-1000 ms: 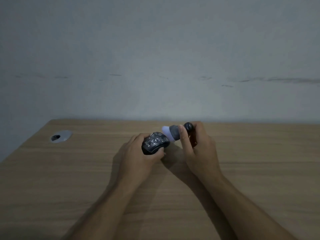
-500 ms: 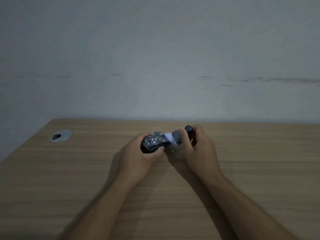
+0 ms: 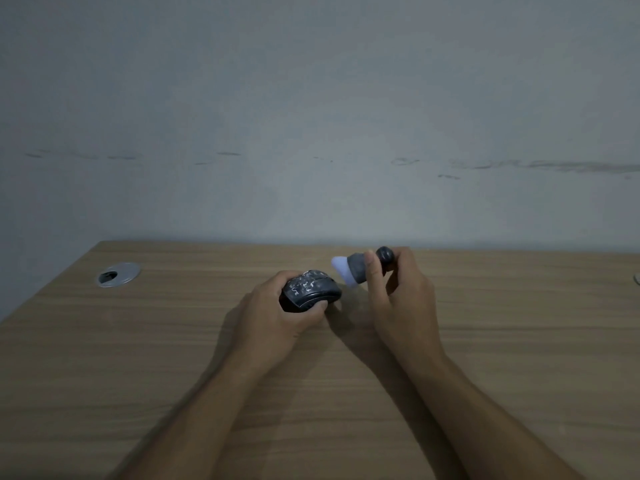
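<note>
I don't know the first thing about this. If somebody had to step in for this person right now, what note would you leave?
Left hand: grips the dark mouse low over the wooden desk; whether it rests on the desk is unclear.
Right hand: pinches a small brush, pale tip aimed at the mouse, a gap between them.
Done: cannot tell; the mouse's top shows pale marks.
Left: probably brush the mouse further, then set both down.
</note>
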